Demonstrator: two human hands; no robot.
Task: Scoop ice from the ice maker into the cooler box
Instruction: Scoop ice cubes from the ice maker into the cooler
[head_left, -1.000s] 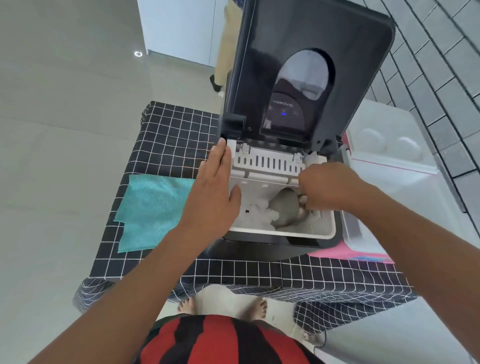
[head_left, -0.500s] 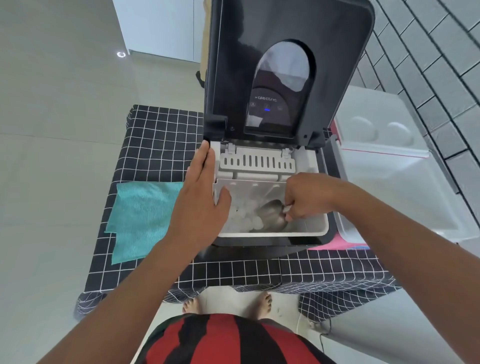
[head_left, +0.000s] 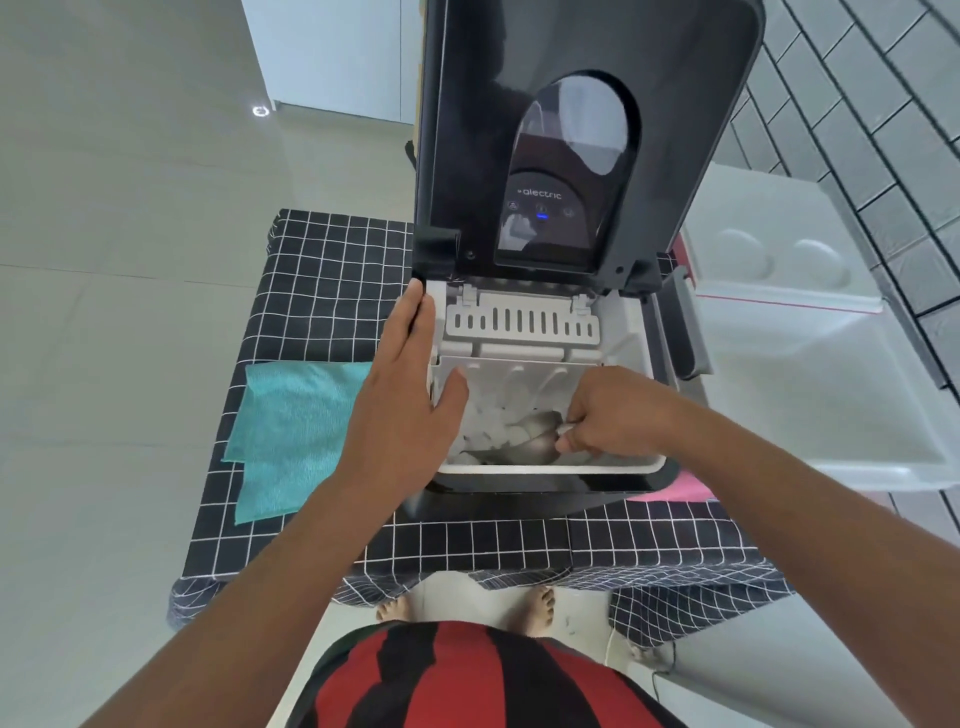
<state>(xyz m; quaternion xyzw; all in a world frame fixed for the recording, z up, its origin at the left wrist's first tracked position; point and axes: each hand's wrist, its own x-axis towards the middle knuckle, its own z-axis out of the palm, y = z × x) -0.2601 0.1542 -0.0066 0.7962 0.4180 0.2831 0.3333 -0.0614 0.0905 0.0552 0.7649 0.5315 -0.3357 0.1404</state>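
Here the ice maker (head_left: 545, 483) is seen on a checked tablecloth (head_left: 332, 291), its lid (head_left: 582, 104) raised upright. The left hand (head_left: 410, 400) is laid flat, fingers straight, along the maker's left rim. A metal scoop (head_left: 535, 434) is gripped by the right hand (head_left: 608, 410) inside the basket, among the ice (head_left: 498, 421). The open white cooler box (head_left: 810, 395) is set just right of the maker. A teal cloth (head_left: 291, 431) is spread at left.

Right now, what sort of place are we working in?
Probably a room at home, perhaps a kitchen: a tiled wall, a glossy tiled floor, and a countertop ice maker on a checked tablecloth, with bare feet below.
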